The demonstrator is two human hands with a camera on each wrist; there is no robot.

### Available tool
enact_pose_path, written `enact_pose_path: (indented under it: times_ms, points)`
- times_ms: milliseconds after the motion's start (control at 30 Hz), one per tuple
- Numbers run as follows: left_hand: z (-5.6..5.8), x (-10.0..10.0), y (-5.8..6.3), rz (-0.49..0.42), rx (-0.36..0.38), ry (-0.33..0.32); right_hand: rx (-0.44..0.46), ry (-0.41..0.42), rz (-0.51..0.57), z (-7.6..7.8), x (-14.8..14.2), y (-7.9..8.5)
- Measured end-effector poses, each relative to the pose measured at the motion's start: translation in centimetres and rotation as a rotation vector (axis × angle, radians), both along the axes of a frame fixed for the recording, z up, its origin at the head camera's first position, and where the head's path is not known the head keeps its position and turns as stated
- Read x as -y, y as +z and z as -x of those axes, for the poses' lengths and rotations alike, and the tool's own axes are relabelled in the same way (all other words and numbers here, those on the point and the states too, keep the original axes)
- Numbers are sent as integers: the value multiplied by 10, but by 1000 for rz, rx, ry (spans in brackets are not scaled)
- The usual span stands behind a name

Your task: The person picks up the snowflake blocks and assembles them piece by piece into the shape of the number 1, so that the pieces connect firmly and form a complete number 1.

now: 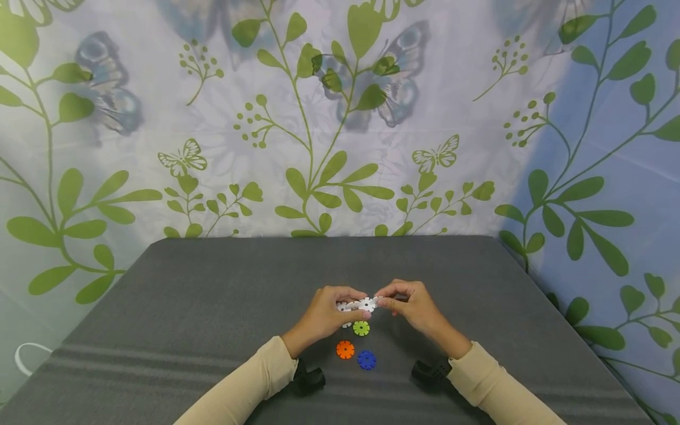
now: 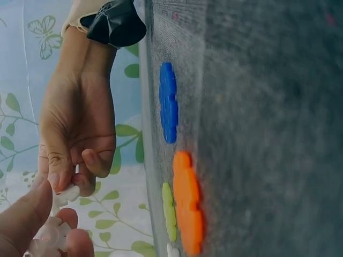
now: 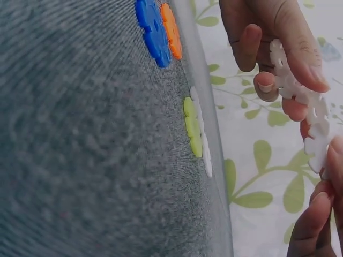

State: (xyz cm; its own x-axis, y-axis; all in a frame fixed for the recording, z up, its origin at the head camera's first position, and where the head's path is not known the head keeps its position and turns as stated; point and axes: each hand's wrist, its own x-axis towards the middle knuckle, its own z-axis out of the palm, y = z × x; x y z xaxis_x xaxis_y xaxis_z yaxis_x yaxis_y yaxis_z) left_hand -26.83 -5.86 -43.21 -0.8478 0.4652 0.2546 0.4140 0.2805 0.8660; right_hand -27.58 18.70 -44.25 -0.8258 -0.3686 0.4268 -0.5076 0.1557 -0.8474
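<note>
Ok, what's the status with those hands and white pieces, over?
Left hand holding linked white discs. Right hand pinching one end. Green disc, orange disc, blue disc on table; none seems in the way.

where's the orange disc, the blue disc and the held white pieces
Orange disc [image 2: 188,203]: left wrist view, middle
Blue disc [image 3: 153,34]: right wrist view, middle
White pieces [image 3: 320,131]: right wrist view, lower half

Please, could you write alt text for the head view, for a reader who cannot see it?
A person's left hand and right hand hold white notched discs above a grey table. Nearby on the table lie a yellow-green disc, an orange disc and a blue disc. A backdrop with leaves and butterflies fills the background.
</note>
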Motion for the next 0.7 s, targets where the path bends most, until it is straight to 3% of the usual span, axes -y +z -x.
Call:
enact_pose_path:
  times_ms: [333,700]
  points:
    - [0,2,-2,30,104,-22,121,30,30,-3,2,-2]
    - [2,1,1,76,77,-76,113,71,28,2,4,-4]
